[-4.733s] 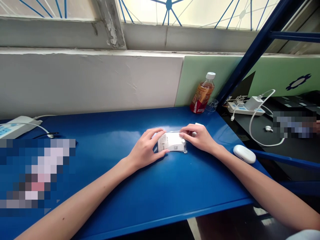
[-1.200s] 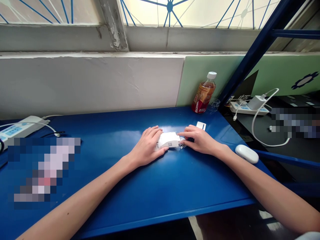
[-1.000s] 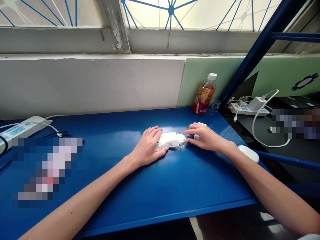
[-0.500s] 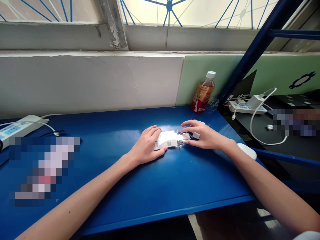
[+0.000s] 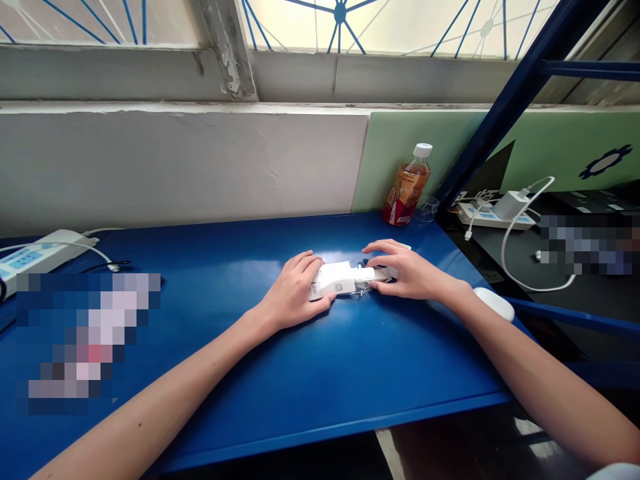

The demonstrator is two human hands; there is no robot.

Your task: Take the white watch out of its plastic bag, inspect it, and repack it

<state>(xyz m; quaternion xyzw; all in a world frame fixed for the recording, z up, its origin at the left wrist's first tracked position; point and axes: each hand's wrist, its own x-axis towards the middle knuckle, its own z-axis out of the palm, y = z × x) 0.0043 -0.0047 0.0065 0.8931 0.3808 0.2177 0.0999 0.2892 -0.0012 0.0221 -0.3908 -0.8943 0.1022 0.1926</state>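
White package (image 5: 336,275), lying on the blue worktop (image 5: 325,373), is held down at its left end by the left hand (image 5: 293,291), with fingers laid over the top and thumb set along the near edge. And now a change at the other end: a white strip (image 5: 370,274) is seen reaching from the package to the hollow of the right hand (image 5: 407,270), where only a shorter piece and a gap were shown a moment ago. That right hand, pinched in at the package's end about a second back, is now spread, with index finger and thumb well apart around the strip; whether the strip is actually being touched cannot be told. Clear wrapper (image 5: 363,291) is left crumpled beside the package's near right corner. The work, it may be judged, has been shifted from the package's end to the strip, while the package is anchored from the left; whether the strip is a flap or a separate part cannot be made out. Behind, the bottle (image 5: 407,193) has been left undisturbed.
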